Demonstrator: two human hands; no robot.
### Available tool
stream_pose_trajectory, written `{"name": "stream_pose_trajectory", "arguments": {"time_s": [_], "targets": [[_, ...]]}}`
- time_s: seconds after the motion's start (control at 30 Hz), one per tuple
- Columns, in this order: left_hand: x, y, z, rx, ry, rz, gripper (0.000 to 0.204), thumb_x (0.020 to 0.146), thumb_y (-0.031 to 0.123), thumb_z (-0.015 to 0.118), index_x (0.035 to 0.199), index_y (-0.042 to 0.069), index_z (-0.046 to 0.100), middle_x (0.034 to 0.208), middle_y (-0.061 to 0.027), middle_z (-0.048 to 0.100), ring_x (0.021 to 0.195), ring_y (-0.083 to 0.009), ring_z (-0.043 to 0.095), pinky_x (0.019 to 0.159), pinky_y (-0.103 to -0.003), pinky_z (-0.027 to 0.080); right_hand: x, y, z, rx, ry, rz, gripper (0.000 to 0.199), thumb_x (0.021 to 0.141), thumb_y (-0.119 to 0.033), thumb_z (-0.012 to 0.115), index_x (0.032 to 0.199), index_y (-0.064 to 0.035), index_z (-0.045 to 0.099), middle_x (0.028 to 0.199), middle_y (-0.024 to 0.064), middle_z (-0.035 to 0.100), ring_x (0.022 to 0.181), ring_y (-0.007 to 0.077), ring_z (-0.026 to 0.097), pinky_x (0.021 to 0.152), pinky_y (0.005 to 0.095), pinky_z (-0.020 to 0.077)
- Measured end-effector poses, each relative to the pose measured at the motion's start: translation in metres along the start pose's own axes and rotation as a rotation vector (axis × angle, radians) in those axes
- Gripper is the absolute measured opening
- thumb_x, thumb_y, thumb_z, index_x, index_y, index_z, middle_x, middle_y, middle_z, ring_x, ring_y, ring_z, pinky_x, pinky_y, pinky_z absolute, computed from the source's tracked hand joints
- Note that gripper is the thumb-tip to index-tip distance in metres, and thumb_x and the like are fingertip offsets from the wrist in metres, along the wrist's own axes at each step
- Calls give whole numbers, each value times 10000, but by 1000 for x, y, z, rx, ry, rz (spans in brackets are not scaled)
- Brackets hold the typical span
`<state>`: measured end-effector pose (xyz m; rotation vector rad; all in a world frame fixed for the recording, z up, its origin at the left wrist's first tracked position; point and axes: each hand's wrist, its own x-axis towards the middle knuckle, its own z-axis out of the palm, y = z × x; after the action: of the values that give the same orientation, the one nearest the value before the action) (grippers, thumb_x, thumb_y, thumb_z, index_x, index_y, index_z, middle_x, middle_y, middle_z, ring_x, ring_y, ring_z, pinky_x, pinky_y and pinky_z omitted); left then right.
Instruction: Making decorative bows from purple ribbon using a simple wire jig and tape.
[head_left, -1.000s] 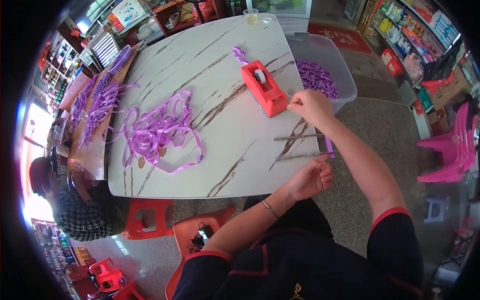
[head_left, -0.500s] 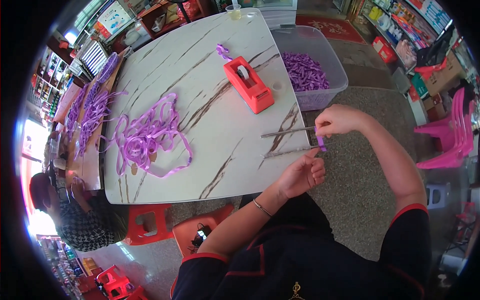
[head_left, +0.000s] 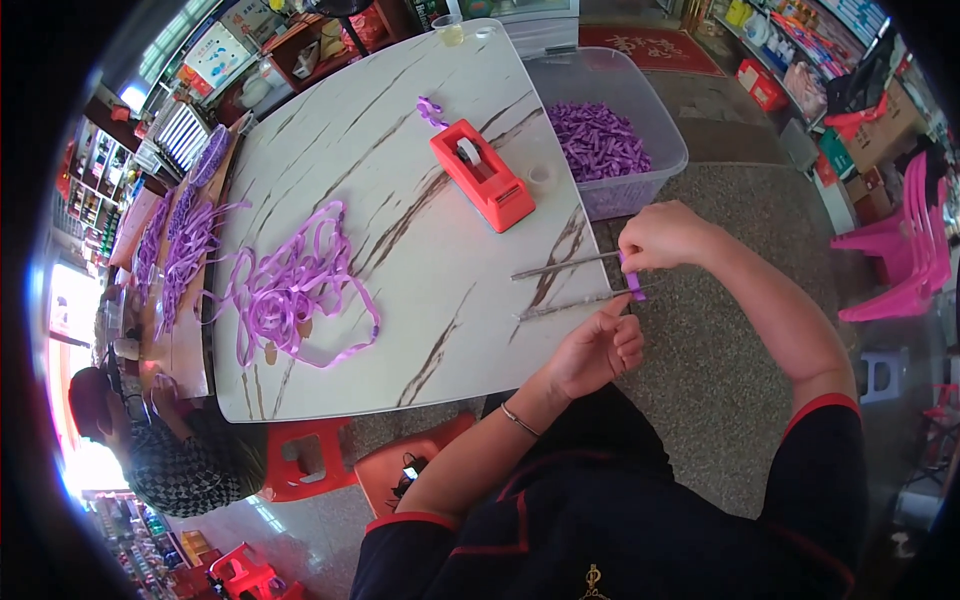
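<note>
Two thin metal rods, the far rod point(head_left: 565, 267) and the near rod point(head_left: 560, 309), reach from the tabletop out past its right edge. A short length of purple ribbon point(head_left: 631, 278) spans their outer ends. My right hand point(head_left: 664, 236) is closed, pinching the ribbon at the far rod. At the near rod, my left hand point(head_left: 598, 355) has its fingers curled, with thumb and fingertip against the ribbon's lower end. A red tape dispenser point(head_left: 508, 208) stands on the table beyond the rods. Farther left lies a loose tangle of purple ribbon point(head_left: 275, 312).
Beside the marble-patterned table point(head_left: 420, 300), a clear plastic bin point(head_left: 655, 182) holds many small purple pieces. A small purple loop point(head_left: 430, 110) lies behind the dispenser. Another person point(head_left: 180, 450) sits at the left by a wooden table point(head_left: 190, 340) with ribbon strands. Pink chairs point(head_left: 905, 250) are at right.
The view has shifted slightly, so the table and dispenser sit a little farther left. Both hands keep nearly the same hold at the rods and ribbon.
</note>
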<state>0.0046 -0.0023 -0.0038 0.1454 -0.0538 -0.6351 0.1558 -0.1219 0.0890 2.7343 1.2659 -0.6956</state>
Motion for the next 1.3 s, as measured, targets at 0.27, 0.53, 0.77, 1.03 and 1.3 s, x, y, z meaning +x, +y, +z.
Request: {"name": "stream_pose_trajectory", "arguments": {"time_s": [0.27, 0.53, 0.77, 1.03, 1.3], "targets": [[1, 0, 4, 5, 24, 4, 418, 846, 139, 454, 1244, 169, 329, 692, 7, 387, 654, -117, 409, 631, -258, 360, -2, -6, 10, -243, 178, 45, 314, 660, -415, 685, 619, -104, 658, 646, 91, 629, 675, 266, 629, 616, 384, 477], [-2, 2, 3, 7, 48, 16, 435, 845, 131, 447, 1258, 163, 317, 683, 4, 374, 647, -123, 398, 633, -258, 357, -16, 33, 50, 322, 327, 155, 396, 761, -450, 635, 632, -79, 582, 584, 6, 562, 563, 173, 566, 503, 316, 424], [0, 3, 10, -15, 69, -10, 372, 850, 108, 420, 1216, 152, 365, 669, 4, 354, 643, -126, 385, 630, -257, 355, 15, 34, 174, 2206, 117, 137, 226, 884, -327, 532, 889, -106, 573, 709, -41, 535, 569, 61, 502, 489, 205, 387], [-1, 2, 8, -28, 82, -3, 374, 851, 112, 418, 1220, 153, 368, 666, 3, 356, 641, -125, 384, 627, -255, 354, 39, 0, 190, 2577, -59, -363, 210, 903, -277, 489, 1027, -123, 559, 789, 6, 584, 626, 89, 551, 497, 213, 431], [-1, 2, 5, -27, 60, 1, 397, 845, 129, 442, 1233, 156, 362, 663, 7, 346, 637, -123, 383, 625, -248, 351, 40, -2, 188, 2533, -249, -690, 170, 895, -262, 510, 986, -122, 542, 803, 15, 596, 668, 82, 561, 551, 198, 444]]}}
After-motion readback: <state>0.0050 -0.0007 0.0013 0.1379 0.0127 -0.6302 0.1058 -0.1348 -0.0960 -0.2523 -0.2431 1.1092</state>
